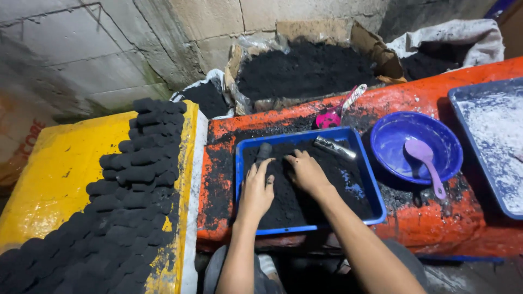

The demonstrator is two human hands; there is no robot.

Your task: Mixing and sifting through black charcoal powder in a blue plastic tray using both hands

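While seen from the head camera looking down, a blue rectangular tray (pixel 376 209) filled with black powder (pixel 305 198) is shown resting on an orange desk (pixel 436 228). Both bare hands are pressed into the powder. The left hand (pixel 256 190) lies flat with fingers spread, its grip wide and holding nothing. The right hand (pixel 306 171) is laid palm down just beside it, fingers loosely curled onto the powder; whether anything is pinched beneath cannot be told. A dark cylinder (pixel 263 151) stands in the powder just beyond the left fingertips, and a metal tube (pixel 334 147) lies tilted near the tray's far rim. Right of the tray, a round blue bowl (pixel 400 133) is seen with a purple spoon (pixel 426 163) resting in it. A pink scoop (pixel 333 114) lies behind the tray. At the left, rows of black cylindrical briquettes (pixel 136 169) are stacked on a yellow surface (pixel 54 174). A second, white-dusted blue tray (pixel 490 130) sits at the far right, and more powder, possibly charcoal dust, is heaped in a torn cardboard box (pixel 376 51) against the wall.
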